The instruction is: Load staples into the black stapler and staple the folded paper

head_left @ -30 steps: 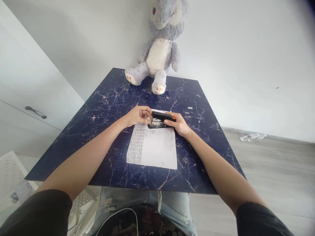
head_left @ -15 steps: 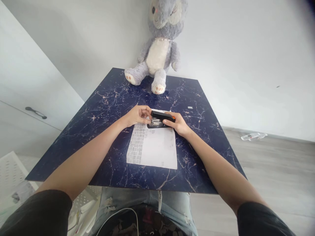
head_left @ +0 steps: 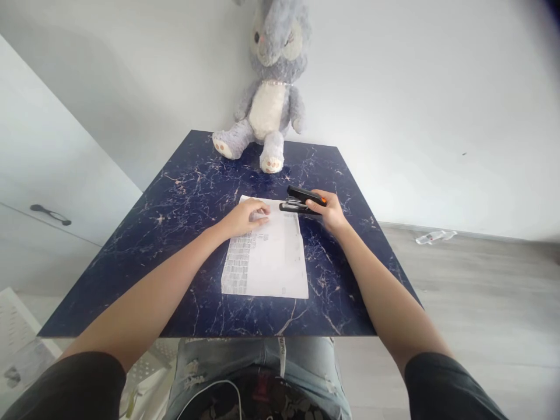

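A black stapler (head_left: 301, 201) with an orange mark near its rear sits in my right hand (head_left: 330, 211), its jaws apart and its front end pointing left over the upper right part of the paper. My left hand (head_left: 247, 217) rests at the paper's upper left, fingers loosely curved and apart, with nothing held between them. The printed white paper (head_left: 275, 262) lies flat on the dark blue marbled table (head_left: 192, 198); dense print runs down its left side. My left hand covers part of its upper left area.
A grey plush toy (head_left: 269, 108) sits at the table's far edge against the wall. To the left stands a white cabinet with a dark handle (head_left: 50, 214). White perforated baskets (head_left: 20, 332) are at lower left. A clear plastic item (head_left: 436, 236) lies on the floor at right.
My right hand has carried the stapler to the right, away from my left hand. My left hand has let go of the stapler's front and come down onto the paper. The view has shifted slightly.
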Demonstrator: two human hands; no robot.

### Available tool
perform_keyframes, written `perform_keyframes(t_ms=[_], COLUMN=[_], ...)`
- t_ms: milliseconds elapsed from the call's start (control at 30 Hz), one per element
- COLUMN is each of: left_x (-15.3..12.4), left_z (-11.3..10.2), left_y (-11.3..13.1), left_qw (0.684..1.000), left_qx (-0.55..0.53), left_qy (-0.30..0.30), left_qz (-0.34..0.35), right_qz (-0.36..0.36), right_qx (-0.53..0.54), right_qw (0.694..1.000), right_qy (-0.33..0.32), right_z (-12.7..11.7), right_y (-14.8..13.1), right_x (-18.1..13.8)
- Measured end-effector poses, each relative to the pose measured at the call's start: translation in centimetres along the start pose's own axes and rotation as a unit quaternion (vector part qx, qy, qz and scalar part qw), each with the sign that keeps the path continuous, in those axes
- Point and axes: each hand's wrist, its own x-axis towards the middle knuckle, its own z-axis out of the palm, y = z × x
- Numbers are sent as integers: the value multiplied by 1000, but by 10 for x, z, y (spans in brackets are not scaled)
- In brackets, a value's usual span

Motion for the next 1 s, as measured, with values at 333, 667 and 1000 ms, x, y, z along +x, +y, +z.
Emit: perform_keyframes(t_ms=[333, 667, 1000], left_x=[-10, -12, -8], left_z=[24, 30, 22], left_y=[31, 18, 36], left_qw=[964, 967, 950], left_qx=[240, 214, 237], left_qy=[-110, -139, -201], left_qz=[31, 11, -16], right_qz=[20, -25, -59], right_qx=[-101, -143, -168], right_qw=[995, 981, 961], right_qy=[14, -130, -211], right_z=[-36, -38, -33], right_y=[25, 20, 10], right_x=[6, 8, 5])
